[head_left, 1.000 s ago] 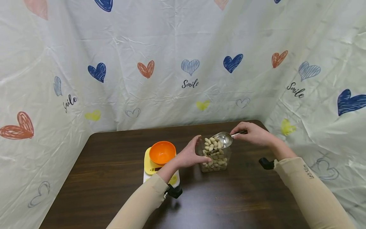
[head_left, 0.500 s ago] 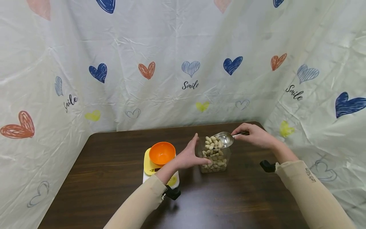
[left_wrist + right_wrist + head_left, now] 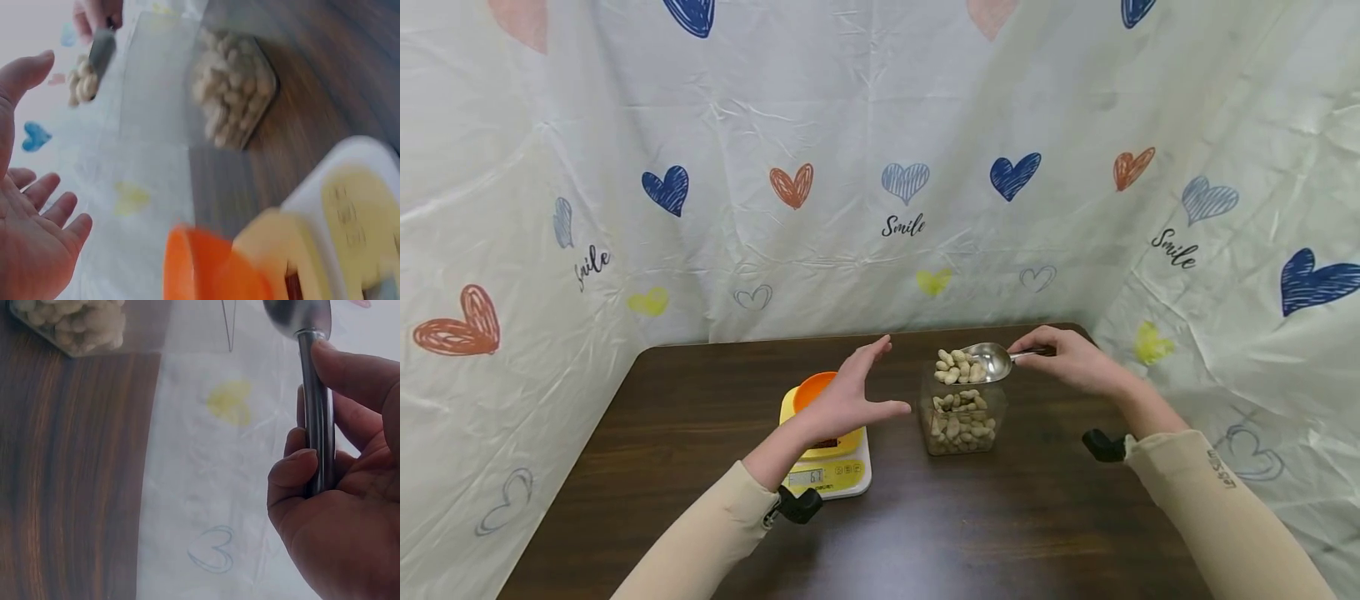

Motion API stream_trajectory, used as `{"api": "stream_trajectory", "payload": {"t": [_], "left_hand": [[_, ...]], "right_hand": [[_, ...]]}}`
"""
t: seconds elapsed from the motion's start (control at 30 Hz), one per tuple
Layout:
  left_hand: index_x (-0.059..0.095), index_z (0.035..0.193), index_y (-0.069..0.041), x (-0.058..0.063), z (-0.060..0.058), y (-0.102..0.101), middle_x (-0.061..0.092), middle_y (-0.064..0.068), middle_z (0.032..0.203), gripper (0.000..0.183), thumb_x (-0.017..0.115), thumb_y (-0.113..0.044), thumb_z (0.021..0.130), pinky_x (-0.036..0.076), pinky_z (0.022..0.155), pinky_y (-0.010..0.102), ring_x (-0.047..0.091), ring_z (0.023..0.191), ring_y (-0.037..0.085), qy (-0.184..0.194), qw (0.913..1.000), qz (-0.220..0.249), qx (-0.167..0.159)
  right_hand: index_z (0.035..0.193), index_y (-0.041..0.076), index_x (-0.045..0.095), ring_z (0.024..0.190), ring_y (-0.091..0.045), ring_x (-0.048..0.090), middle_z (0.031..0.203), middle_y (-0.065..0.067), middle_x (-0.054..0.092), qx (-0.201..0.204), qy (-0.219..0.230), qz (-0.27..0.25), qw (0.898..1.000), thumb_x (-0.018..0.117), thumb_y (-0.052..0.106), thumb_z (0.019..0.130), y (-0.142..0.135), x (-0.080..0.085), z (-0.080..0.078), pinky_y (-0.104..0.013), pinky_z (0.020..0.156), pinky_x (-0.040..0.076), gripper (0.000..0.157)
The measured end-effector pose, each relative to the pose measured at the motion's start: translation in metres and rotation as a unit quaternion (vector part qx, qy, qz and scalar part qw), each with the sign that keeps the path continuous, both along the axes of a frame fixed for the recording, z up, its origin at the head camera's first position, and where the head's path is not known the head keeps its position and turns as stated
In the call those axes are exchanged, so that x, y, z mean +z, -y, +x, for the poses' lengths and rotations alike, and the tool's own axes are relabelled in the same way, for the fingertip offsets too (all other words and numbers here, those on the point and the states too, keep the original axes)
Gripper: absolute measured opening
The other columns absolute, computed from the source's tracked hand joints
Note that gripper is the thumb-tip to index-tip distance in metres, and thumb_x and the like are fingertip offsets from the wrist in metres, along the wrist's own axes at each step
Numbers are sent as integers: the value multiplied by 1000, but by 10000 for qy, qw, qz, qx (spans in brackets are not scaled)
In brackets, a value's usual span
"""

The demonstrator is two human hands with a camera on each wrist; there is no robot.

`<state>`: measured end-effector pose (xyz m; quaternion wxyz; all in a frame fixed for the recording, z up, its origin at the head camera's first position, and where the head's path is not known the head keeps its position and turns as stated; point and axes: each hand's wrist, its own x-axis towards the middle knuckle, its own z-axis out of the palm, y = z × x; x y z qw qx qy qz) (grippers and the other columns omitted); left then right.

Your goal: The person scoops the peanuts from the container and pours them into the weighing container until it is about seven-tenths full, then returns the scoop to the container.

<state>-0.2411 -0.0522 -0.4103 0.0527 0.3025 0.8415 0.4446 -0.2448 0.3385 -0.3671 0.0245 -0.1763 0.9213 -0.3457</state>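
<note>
In the head view, the left hand (image 3: 842,404) is coming away from the container (image 3: 997,402), which it was steadying a moment ago, and is now hanging over the near side of the bowl (image 3: 811,388), hiding part of it. The scoop (image 3: 996,364) is sitting slightly higher than before, carrying peanuts (image 3: 957,367) above the container's mouth, while more are lying inside. The container is standing by itself on the table (image 3: 1037,517), so this scoopful is probably ready to leave it. The bowl is resting on the scale (image 3: 846,477), left of the container, and the right hand (image 3: 1075,360) is reaching in from the right, holding the scoop near level. In the left wrist view, the left hand is holding nothing: the thumb (image 3: 26,74) is standing wide of the loosely spread fingers (image 3: 47,190), the palm is facing the camera, and the loaded scoop is hovering beyond the container's rim. In the right wrist view, the right hand is gripping the handle (image 3: 317,419), its thumb pressing along it and its fingers curling round; this view is not showing the scoop's load.
</note>
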Motion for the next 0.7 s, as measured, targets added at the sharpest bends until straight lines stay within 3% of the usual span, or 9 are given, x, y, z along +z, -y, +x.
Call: {"api": "stream_trajectory", "payload": {"t": [0.2,0.4,0.7], "left_hand": [[20,164,-33,0,3,44,29,-9,162,103,80,-57,83,33,113,56,26,147,18,-239,9986,-319,352],[20,163,-34,-9,3,85,25,-7,164,106,83,-56,81,34,111,61,23,148,21,-85,9967,-442,675],[18,165,-20,-34,-2,117,22,8,166,117,85,-58,76,26,113,67,15,151,34,113,9926,-849,856]], "right_hand": [[122,15,72,109,-24,60,123,-8,63,-45,32,-18,10000,66,33,102,5,-1,2,-38,85,52,27],[121,18,73,112,-26,59,124,-6,63,-79,29,50,10000,67,36,101,14,-1,2,-43,88,50,28],[124,19,71,120,-28,58,130,-6,62,-76,183,-76,9998,66,39,101,37,2,4,-50,95,47,32]]}}
